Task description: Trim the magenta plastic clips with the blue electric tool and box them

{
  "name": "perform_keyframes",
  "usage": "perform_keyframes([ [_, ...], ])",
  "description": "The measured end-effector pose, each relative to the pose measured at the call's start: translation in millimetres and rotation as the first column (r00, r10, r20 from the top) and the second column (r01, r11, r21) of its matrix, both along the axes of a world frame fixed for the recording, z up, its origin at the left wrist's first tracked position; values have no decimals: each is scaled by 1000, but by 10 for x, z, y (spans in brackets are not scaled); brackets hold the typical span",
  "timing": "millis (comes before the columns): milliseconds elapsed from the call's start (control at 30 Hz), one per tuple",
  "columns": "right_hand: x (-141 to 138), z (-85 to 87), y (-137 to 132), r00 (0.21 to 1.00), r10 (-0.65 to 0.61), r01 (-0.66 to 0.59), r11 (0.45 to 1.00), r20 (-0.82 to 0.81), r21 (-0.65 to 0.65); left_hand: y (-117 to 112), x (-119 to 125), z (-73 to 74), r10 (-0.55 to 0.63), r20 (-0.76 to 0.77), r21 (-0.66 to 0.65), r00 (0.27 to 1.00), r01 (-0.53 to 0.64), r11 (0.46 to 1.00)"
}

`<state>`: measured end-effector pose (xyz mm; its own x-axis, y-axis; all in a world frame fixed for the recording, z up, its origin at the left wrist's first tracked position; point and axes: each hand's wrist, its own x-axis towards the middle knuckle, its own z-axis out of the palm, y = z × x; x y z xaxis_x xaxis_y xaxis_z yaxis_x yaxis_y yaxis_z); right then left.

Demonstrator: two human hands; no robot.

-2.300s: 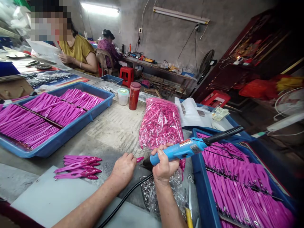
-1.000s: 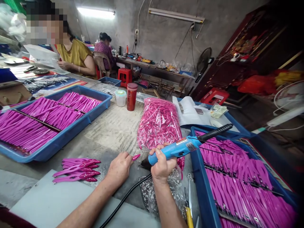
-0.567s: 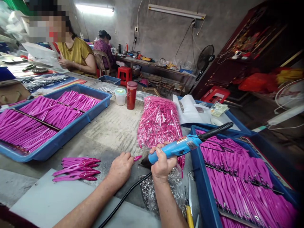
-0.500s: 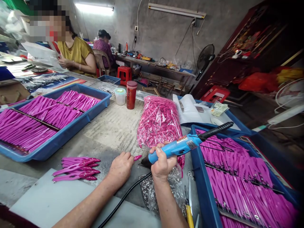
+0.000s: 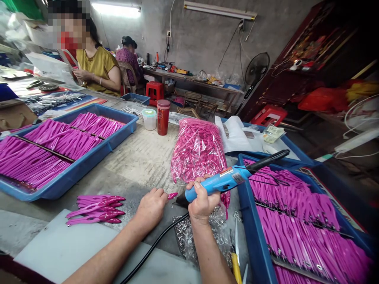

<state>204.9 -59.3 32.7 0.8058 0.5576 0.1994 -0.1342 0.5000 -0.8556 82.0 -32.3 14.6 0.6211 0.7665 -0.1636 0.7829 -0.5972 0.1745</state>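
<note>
My left hand (image 5: pixel 151 210) is closed on a pink plastic piece (image 5: pixel 172 195), whose pointed dark-pink end sticks out past the fingers. My right hand (image 5: pixel 204 201) is wrapped round a blue electric screwdriver (image 5: pixel 217 183) with a black nose, tilted down to the left. The nose points toward the piece; whether they touch I cannot tell. Left of my hands, several pink pieces with dark-pink tips (image 5: pixel 102 209) lie in a small pile. Under my right wrist is a clear bag of small metal screws (image 5: pixel 185 236). A black cable (image 5: pixel 156 244) passes between my forearms.
Blue trays of long pink pieces stand left (image 5: pixel 63 185) and right (image 5: pixel 245 213). Beyond my hands are a filled bag of pink parts (image 5: pixel 198 148), a red cup (image 5: pixel 163 118) and a lidded tub (image 5: pixel 149 119). Yellow-handled scissors (image 5: pixel 236 268) lie right. Two people sit farther back.
My hands, the pink piece and the screwdriver stay nearly where they were. The view shifts slightly. The person in the mustard top has moved their head a little to the right.
</note>
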Motion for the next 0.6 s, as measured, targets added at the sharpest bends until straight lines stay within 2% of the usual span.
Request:
perform_keyframes([
  [233, 17, -9, 25, 999, -7, 8, 1000, -32, 7, 76, -73, -19, 107, 61, 4, 992, -107, 994],
  [600, 19, 0, 10, 999, 4, -4, 1000, -46, 3, 22, -59, -57, -21, -20, 86, 1000, 23, 996],
])
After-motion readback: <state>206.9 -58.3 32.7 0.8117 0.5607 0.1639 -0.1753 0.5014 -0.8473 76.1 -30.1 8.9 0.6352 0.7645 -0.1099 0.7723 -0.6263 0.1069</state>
